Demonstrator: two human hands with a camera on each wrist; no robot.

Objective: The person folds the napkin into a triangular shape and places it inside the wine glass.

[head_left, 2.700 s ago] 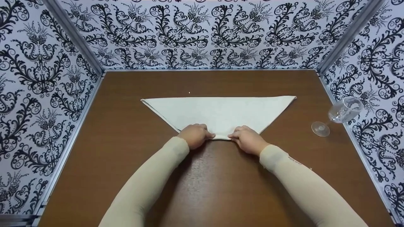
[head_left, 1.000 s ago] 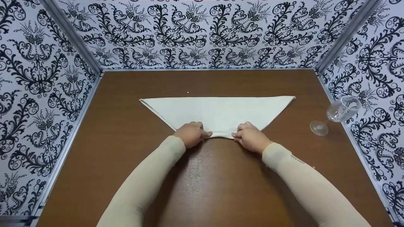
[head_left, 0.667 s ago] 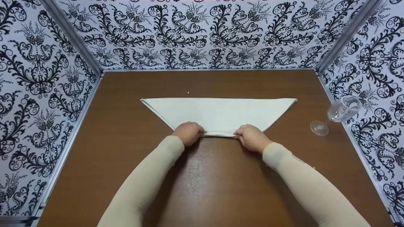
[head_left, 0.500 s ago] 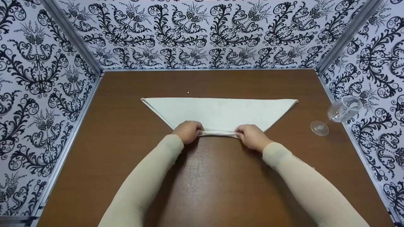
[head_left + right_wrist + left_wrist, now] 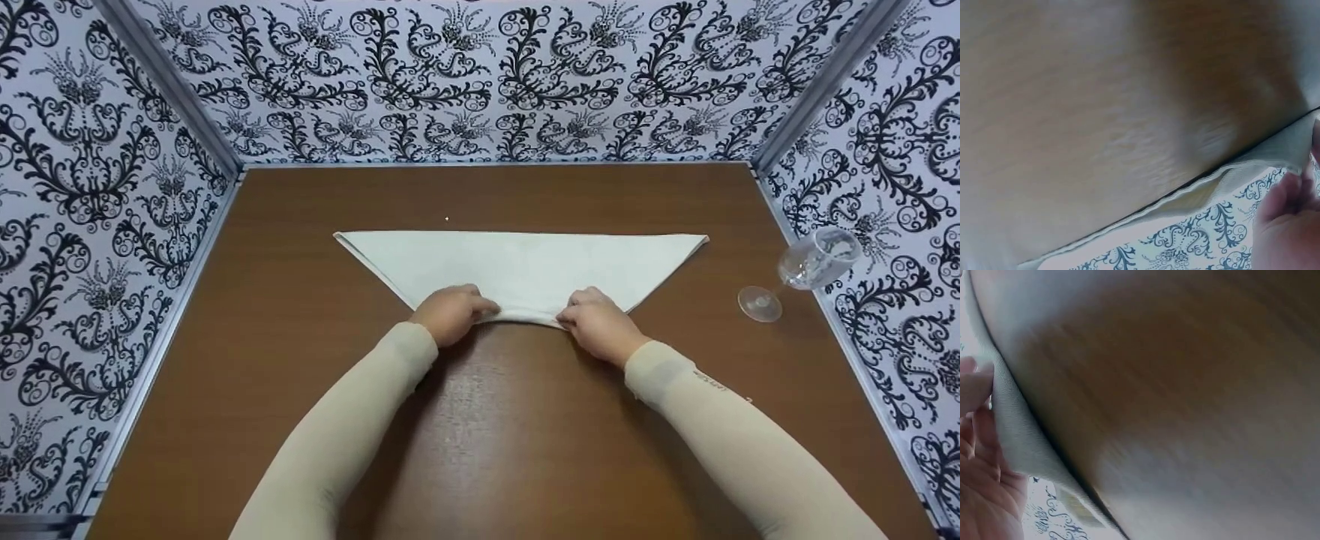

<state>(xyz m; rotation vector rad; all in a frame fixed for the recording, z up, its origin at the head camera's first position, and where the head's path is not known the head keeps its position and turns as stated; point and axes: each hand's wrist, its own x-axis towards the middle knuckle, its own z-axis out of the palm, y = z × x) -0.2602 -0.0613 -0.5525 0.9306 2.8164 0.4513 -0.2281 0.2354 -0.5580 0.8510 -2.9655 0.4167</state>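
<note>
Pinching the near folded edge of the white cloth [image 5: 532, 270] lying centrally on the desk [image 5: 465, 435], the fingers of the left hand [image 5: 451, 313] and right hand [image 5: 601, 325] are risking a crooked crease, since that edge is bowing and uneven pulling could be skewing it.

Soft glare on the brown table [image 5: 465, 420], wrist views blurry, perhaps from motion

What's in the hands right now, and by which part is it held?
The folded white cloth: the left hand and the right hand both pinch its near edge, with a stretch of that edge between them.
</note>
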